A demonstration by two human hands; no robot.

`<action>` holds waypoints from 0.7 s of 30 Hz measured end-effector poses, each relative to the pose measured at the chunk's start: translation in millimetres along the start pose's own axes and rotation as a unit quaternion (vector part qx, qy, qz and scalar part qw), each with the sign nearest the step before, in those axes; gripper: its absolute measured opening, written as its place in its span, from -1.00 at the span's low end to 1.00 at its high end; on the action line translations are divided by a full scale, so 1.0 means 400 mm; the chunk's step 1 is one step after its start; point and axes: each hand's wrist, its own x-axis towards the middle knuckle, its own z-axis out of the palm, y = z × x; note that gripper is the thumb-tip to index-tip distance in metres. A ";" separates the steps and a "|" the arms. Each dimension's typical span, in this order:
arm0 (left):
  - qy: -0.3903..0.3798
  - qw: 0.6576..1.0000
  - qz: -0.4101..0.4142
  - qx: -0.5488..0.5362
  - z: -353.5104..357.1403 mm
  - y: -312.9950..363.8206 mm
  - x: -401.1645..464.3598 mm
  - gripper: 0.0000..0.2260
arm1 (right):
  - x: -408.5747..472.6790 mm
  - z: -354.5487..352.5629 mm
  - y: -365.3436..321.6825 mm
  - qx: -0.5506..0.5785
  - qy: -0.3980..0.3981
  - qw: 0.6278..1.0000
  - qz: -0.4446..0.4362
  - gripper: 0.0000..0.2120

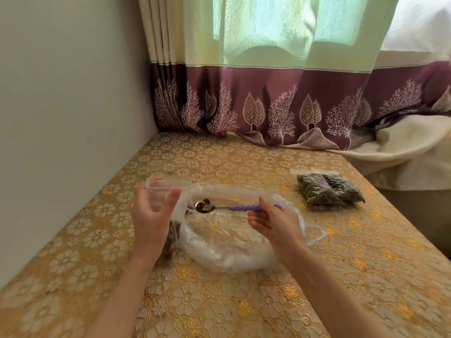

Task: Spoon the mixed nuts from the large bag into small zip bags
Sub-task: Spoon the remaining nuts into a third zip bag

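Note:
My left hand (151, 213) holds a small clear zip bag (168, 185) upright by its open mouth; dark nuts show in its lower part (173, 239) beside my wrist. My right hand (273, 222) pinches the purple handle of a metal spoon (219, 208). The spoon lies level, its bowl loaded with a few brown nuts (203, 205), just right of the small bag's side. Under both lies the large clear plastic bag (234, 240), spread open on the table and looking nearly flat.
Two filled, sealed zip bags (328, 190) lie side by side at the table's right. The table carries a gold floral cloth (219, 308). A wall runs along the left, a purple-hemmed curtain (280, 103) hangs behind, and a cream blanket (402, 152) lies at the right.

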 end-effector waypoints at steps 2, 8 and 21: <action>-0.012 1.000 -0.007 0.009 0.001 -0.002 -0.003 -0.39 | -0.005 0.001 -0.036 0.000 -0.009 0.999 -0.036 -0.49; -0.025 0.999 -0.015 0.015 0.005 -0.006 -0.003 -0.21 | -0.020 0.038 -0.118 -0.011 -0.042 0.988 -0.145 -0.51; -0.007 0.999 -0.038 0.009 0.003 -0.022 -0.002 -0.24 | -0.027 0.103 -0.108 -0.084 -0.136 0.965 -0.208 -0.87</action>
